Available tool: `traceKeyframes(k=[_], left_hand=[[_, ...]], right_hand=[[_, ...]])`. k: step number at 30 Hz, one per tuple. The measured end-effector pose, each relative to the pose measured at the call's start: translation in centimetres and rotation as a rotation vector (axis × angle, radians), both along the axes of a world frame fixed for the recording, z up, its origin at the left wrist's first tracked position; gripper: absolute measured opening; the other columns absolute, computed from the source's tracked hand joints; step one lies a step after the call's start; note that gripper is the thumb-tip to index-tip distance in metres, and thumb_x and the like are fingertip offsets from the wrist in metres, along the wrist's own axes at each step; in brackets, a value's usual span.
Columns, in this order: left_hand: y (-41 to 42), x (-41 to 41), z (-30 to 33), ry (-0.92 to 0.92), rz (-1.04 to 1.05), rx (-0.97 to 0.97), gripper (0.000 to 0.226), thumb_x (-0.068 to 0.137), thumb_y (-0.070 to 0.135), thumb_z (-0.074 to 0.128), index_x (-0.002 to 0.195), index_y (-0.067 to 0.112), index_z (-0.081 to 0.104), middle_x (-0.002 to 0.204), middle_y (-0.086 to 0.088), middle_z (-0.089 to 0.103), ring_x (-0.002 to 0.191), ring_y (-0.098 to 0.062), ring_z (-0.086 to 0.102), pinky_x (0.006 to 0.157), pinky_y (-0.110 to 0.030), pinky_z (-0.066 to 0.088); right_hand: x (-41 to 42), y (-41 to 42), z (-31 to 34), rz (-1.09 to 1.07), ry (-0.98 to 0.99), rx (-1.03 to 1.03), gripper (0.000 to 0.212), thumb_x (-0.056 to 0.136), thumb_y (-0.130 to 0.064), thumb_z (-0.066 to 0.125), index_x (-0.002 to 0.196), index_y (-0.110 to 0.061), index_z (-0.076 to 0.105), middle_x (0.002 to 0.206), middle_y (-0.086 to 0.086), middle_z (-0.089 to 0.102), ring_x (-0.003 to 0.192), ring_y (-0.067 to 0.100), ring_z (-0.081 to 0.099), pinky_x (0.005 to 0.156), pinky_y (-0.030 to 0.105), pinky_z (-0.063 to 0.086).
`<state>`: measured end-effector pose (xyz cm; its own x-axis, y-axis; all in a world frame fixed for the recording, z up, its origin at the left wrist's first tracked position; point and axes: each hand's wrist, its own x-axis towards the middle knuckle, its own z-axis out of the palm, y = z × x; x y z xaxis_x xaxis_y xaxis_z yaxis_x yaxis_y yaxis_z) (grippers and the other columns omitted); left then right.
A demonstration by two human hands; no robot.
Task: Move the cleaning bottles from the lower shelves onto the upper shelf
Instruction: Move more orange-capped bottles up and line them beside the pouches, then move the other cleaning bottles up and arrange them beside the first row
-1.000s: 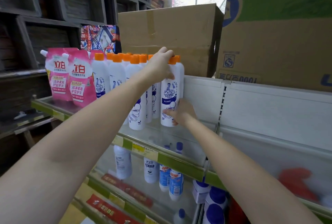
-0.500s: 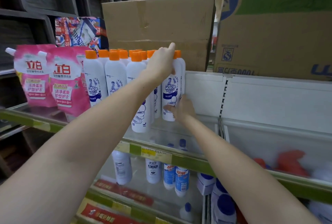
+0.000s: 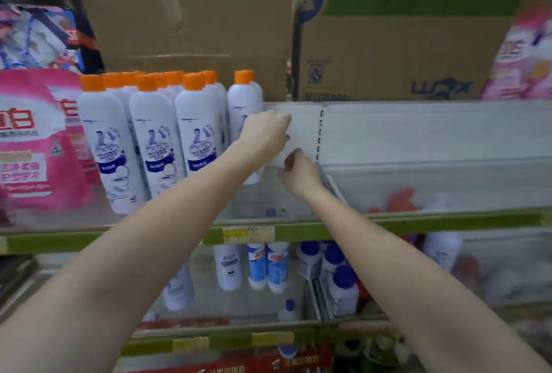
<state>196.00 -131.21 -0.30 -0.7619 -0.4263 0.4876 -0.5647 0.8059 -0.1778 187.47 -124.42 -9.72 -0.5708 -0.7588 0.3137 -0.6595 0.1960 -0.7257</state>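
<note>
Shop upper shelf (image 3: 388,220), orange-capped bottle (image 3: 243,103) just left of left hand (image 3: 265,133), right hand (image 3: 300,171) below, fingers curled, grip unclear.

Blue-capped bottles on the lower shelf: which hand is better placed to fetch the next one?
Probably the right hand. It sits lower, nearly above the blue-capped bottles, and seems to hold nothing. The left hand is higher, against the rightmost orange-capped bottle on the upper shelf.
</note>
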Motion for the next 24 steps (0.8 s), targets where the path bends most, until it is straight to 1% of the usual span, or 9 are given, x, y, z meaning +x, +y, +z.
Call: traceKeyframes(k=[3, 8, 12, 15, 18, 20, 21, 23, 24], left_hand=[[2.2, -1.1, -2.2, 0.008, -0.082, 0.085, 0.022, 0.100, 0.030, 0.054, 0.089, 0.012, 0.049, 0.086, -0.007, 0.051, 0.076, -0.030, 0.050, 0.065, -0.037, 0.043], [6.3, -3.3, -4.4, -0.024, -0.255, 0.169, 0.019, 0.099, 0.024, 0.049, 0.087, 0.010, 0.049, 0.085, -0.009, 0.054, 0.080, -0.034, 0.058, 0.064, -0.036, 0.045], [10.7, -5.6, -5.5, -0.068, -0.345, 0.194, 0.015, 0.098, 0.022, 0.049, 0.087, 0.012, 0.048, 0.090, -0.011, 0.059, 0.079, -0.033, 0.056, 0.066, -0.035, 0.046], [14.3, -7.7, -5.9, -0.105, -0.387, 0.163, 0.019, 0.099, 0.024, 0.049, 0.085, 0.011, 0.050, 0.088, -0.011, 0.059, 0.085, -0.035, 0.062, 0.066, -0.037, 0.048], [17.7, -9.6, -6.1, -0.127, -0.410, 0.119, 0.019, 0.098, 0.023, 0.050, 0.081, 0.015, 0.049, 0.096, -0.015, 0.066, 0.090, -0.037, 0.064, 0.065, -0.035, 0.041], [19.9, -10.9, -6.9, -0.160, -0.416, 0.137, 0.014, 0.095, 0.022, 0.050, 0.085, 0.014, 0.055, 0.103, -0.016, 0.068, 0.095, -0.038, 0.064, 0.066, -0.034, 0.038], [21.0, -11.5, -7.6, -0.186, -0.412, 0.151, 0.015, 0.094, 0.023, 0.050, 0.091, 0.012, 0.060, 0.106, -0.015, 0.068, 0.098, -0.038, 0.064, 0.068, -0.034, 0.038], [22.9, -12.7, -9.6, -0.231, -0.399, 0.177, 0.022, 0.093, 0.026, 0.051, 0.105, 0.012, 0.064, 0.113, -0.014, 0.066, 0.104, -0.037, 0.064, 0.073, -0.036, 0.042], [23.8, -13.1, -10.9, -0.254, -0.392, 0.184, 0.022, 0.094, 0.026, 0.052, 0.106, 0.014, 0.065, 0.114, -0.013, 0.066, 0.106, -0.036, 0.064, 0.075, -0.037, 0.044]], right_hand=[[-1.2, 4.0, 0.1, -0.131, 0.067, 0.021, 0.014, 0.090, -0.014, 0.060, 0.100, -0.012, 0.051, 0.108, 0.012, 0.060, 0.097, 0.029, 0.056, 0.073, 0.032, 0.040], [-3.6, 12.2, -0.4, -0.308, 0.211, 0.108, 0.015, 0.088, -0.013, 0.059, 0.093, -0.015, 0.045, 0.101, 0.006, 0.052, 0.094, 0.030, 0.052, 0.072, 0.034, 0.037], [-5.1, 17.5, -1.4, -0.360, 0.269, 0.102, 0.016, 0.084, -0.011, 0.061, 0.089, -0.015, 0.045, 0.099, 0.014, 0.055, 0.096, 0.036, 0.054, 0.079, 0.042, 0.043], [-6.6, 21.2, -2.5, -0.385, 0.264, 0.126, 0.015, 0.084, -0.008, 0.060, 0.086, -0.013, 0.046, 0.094, 0.014, 0.053, 0.093, 0.037, 0.054, 0.077, 0.042, 0.042], [-8.7, 24.8, -3.7, -0.413, 0.230, 0.154, 0.016, 0.081, -0.003, 0.060, 0.083, -0.012, 0.046, 0.092, 0.016, 0.054, 0.093, 0.037, 0.054, 0.071, 0.038, 0.036], [-10.3, 27.2, -4.7, -0.430, 0.204, 0.194, 0.014, 0.082, -0.004, 0.061, 0.084, -0.011, 0.048, 0.092, 0.016, 0.055, 0.094, 0.038, 0.054, 0.070, 0.037, 0.035], [-11.0, 28.3, -5.4, -0.436, 0.191, 0.225, 0.014, 0.083, -0.005, 0.061, 0.084, -0.011, 0.049, 0.094, 0.018, 0.057, 0.095, 0.038, 0.055, 0.071, 0.037, 0.036], [-12.1, 30.3, -7.0, -0.457, 0.145, 0.284, 0.019, 0.086, -0.007, 0.060, 0.079, -0.014, 0.044, 0.096, 0.018, 0.059, 0.094, 0.037, 0.056, 0.069, 0.036, 0.036], [-12.5, 31.2, -8.0, -0.459, 0.127, 0.301, 0.023, 0.087, -0.008, 0.059, 0.075, -0.016, 0.041, 0.095, 0.018, 0.059, 0.093, 0.036, 0.056, 0.068, 0.036, 0.036]])
